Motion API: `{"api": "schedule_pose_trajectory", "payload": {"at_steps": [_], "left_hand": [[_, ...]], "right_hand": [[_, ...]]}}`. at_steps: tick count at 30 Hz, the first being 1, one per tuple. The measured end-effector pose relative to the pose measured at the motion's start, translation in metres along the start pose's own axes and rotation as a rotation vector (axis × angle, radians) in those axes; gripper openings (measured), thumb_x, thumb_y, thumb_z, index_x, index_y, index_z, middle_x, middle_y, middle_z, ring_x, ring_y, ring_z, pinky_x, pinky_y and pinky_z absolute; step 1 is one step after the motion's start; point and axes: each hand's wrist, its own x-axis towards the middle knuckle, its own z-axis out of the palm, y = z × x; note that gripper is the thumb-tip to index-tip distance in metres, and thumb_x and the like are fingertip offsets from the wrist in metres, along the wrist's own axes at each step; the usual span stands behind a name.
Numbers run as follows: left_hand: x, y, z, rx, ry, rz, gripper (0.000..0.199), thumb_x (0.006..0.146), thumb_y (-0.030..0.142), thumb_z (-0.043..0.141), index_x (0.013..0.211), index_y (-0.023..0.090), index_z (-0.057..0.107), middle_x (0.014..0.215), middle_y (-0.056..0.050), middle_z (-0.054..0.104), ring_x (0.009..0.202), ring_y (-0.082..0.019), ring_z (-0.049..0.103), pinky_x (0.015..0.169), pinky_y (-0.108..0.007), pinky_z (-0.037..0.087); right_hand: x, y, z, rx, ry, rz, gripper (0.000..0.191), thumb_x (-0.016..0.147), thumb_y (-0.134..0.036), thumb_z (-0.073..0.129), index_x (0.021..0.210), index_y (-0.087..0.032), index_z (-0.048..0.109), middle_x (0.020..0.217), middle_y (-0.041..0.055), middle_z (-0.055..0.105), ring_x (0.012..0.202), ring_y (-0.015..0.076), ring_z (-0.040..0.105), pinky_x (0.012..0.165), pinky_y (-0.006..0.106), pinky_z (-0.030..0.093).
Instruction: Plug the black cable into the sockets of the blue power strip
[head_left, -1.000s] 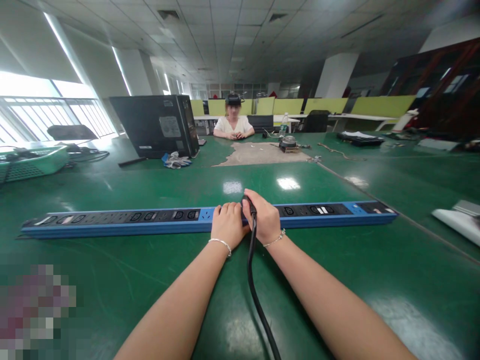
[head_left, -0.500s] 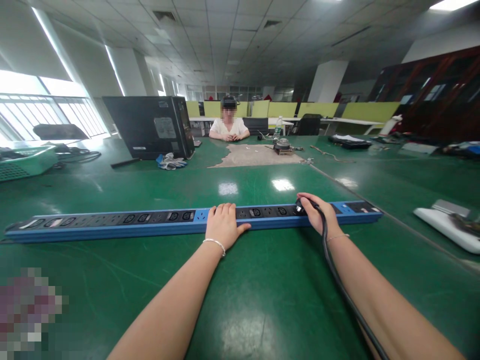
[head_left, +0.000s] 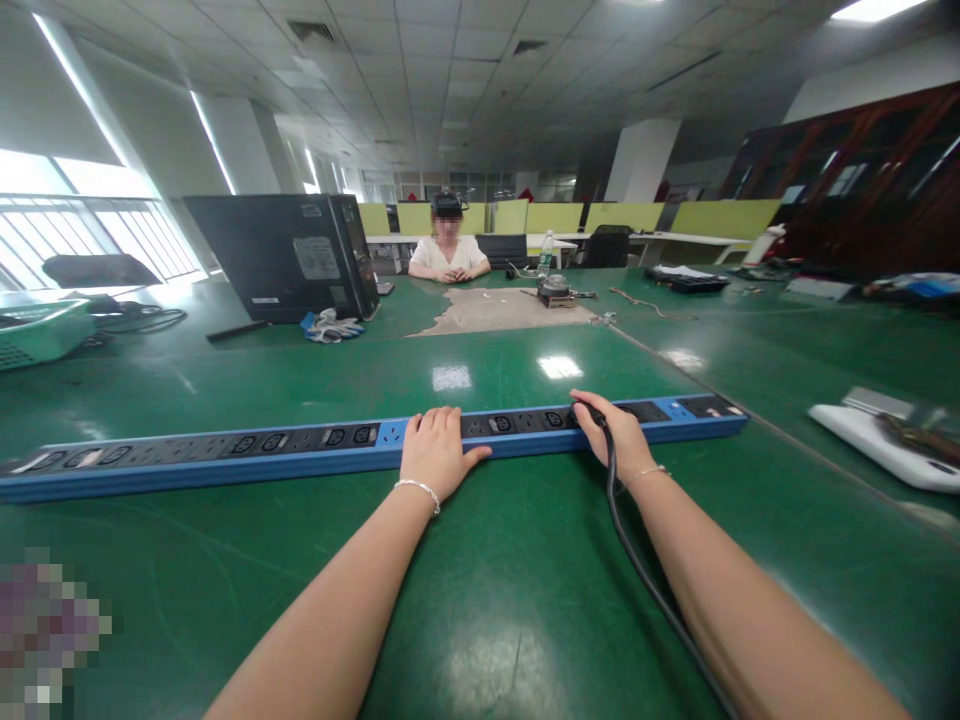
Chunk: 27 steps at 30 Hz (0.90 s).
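A long blue power strip [head_left: 285, 470] with a row of black sockets lies across the green table. My left hand [head_left: 435, 450] grips it near its middle, fingers over the top and thumb along the front side, just right of a blue socket block [head_left: 391, 434]. Farther right, my right hand [head_left: 616, 435] is closed round a black power plug [head_left: 589, 411] at the strip's sockets. The fingers hide most of the plug, so I cannot tell how deep it sits. Its black cable [head_left: 637, 560] runs down toward me beside my right forearm.
A black computer case [head_left: 277, 255] stands at the back left, with gloves [head_left: 330, 326] beside it. A green basket [head_left: 41, 335] is at the far left. A white object [head_left: 885, 440] lies to the right. A person [head_left: 448, 250] sits across the table, near a bottle [head_left: 546, 254].
My right hand has brought the plug down onto the strip, and its prongs no longer show. My left hand keeps its place on the strip. The view has shifted slightly.
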Motion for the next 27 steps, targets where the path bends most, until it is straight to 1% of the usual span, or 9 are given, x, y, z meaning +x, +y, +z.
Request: {"api": "schedule_pose_trajectory", "payload": {"at_steps": [3, 5, 9, 14, 17, 19, 23, 24, 27], "left_hand": [[0.0, 0.0, -0.001, -0.002, -0.006, -0.007, 0.064, 0.077, 0.06, 0.048, 0.122, 0.015, 0.047, 0.124, -0.014, 0.054, 0.117, -0.027, 0.045, 0.1, -0.044, 0.029], [0.0, 0.0, -0.001, -0.005, -0.006, -0.01, 0.063, 0.077, 0.06, 0.048, 0.122, 0.016, 0.047, 0.124, -0.014, 0.055, 0.117, -0.028, 0.046, 0.1, -0.045, 0.029], [0.001, 0.0, -0.001, -0.008, 0.005, -0.011, 0.064, 0.076, 0.06, 0.048, 0.122, 0.015, 0.047, 0.123, -0.015, 0.055, 0.116, -0.028, 0.046, 0.1, -0.045, 0.03], [0.001, 0.0, -0.001, 0.002, 0.011, -0.002, 0.065, 0.076, 0.06, 0.049, 0.12, 0.013, 0.048, 0.121, -0.015, 0.056, 0.115, -0.028, 0.047, 0.099, -0.045, 0.031], [0.001, 0.0, -0.001, 0.013, 0.013, -0.002, 0.065, 0.076, 0.06, 0.05, 0.12, 0.013, 0.048, 0.121, -0.015, 0.056, 0.115, -0.028, 0.047, 0.099, -0.045, 0.031], [0.001, 0.0, -0.001, 0.017, 0.01, -0.002, 0.065, 0.076, 0.06, 0.05, 0.12, 0.013, 0.048, 0.121, -0.015, 0.056, 0.115, -0.028, 0.047, 0.099, -0.044, 0.031], [0.002, 0.0, -0.001, 0.017, 0.0, -0.005, 0.064, 0.075, 0.061, 0.05, 0.12, 0.015, 0.048, 0.121, -0.014, 0.056, 0.115, -0.028, 0.047, 0.099, -0.043, 0.031], [0.002, 0.0, -0.002, 0.016, -0.002, -0.006, 0.064, 0.075, 0.061, 0.05, 0.12, 0.015, 0.048, 0.121, -0.014, 0.056, 0.115, -0.028, 0.047, 0.099, -0.043, 0.031], [0.002, -0.001, -0.002, 0.015, -0.005, -0.001, 0.064, 0.075, 0.061, 0.049, 0.12, 0.014, 0.048, 0.121, -0.014, 0.056, 0.115, -0.028, 0.047, 0.099, -0.043, 0.032]], "right_hand": [[-0.003, -0.001, 0.001, -0.023, 0.011, -0.07, 0.032, 0.083, -0.035, 0.044, 0.105, -0.023, 0.064, 0.109, 0.0052, 0.066, 0.096, 0.0212, 0.063, 0.088, 0.039, 0.047], [-0.004, -0.001, 0.001, -0.033, 0.003, -0.094, 0.03, 0.083, -0.034, 0.044, 0.105, -0.023, 0.063, 0.112, 0.0053, 0.065, 0.097, 0.0206, 0.062, 0.091, 0.04, 0.046], [-0.005, 0.0, 0.006, -0.071, 0.031, -0.07, 0.03, 0.084, -0.034, 0.044, 0.104, -0.023, 0.063, 0.11, 0.0058, 0.066, 0.099, 0.0208, 0.061, 0.095, 0.042, 0.041], [-0.009, 0.004, 0.021, -0.205, 0.169, 0.026, 0.036, 0.083, -0.036, 0.044, 0.108, -0.017, 0.062, 0.109, 0.0109, 0.065, 0.111, 0.0263, 0.054, 0.097, 0.048, 0.037], [-0.008, 0.003, 0.024, -0.175, 0.157, 0.017, 0.035, 0.084, -0.038, 0.042, 0.102, -0.019, 0.064, 0.109, 0.0088, 0.066, 0.115, 0.0261, 0.05, 0.098, 0.048, 0.034], [-0.003, 0.002, 0.017, -0.097, 0.205, 0.018, 0.037, 0.086, -0.041, 0.04, 0.103, -0.019, 0.064, 0.109, 0.0089, 0.065, 0.114, 0.0245, 0.052, 0.099, 0.047, 0.034], [0.009, 0.018, -0.017, -0.002, 0.446, 0.102, 0.044, 0.089, -0.043, 0.032, 0.113, -0.018, 0.059, 0.118, 0.0112, 0.06, 0.116, 0.0224, 0.05, 0.101, 0.045, 0.032], [0.011, 0.027, -0.026, -0.025, 0.436, 0.118, 0.045, 0.089, -0.044, 0.031, 0.111, -0.018, 0.06, 0.117, 0.0111, 0.061, 0.118, 0.0234, 0.048, 0.102, 0.046, 0.03], [0.012, 0.059, -0.048, -0.107, 0.296, 0.215, 0.048, 0.086, -0.048, 0.034, 0.105, -0.018, 0.065, 0.111, 0.0113, 0.064, 0.122, 0.0279, 0.044, 0.102, 0.048, 0.029]]}}
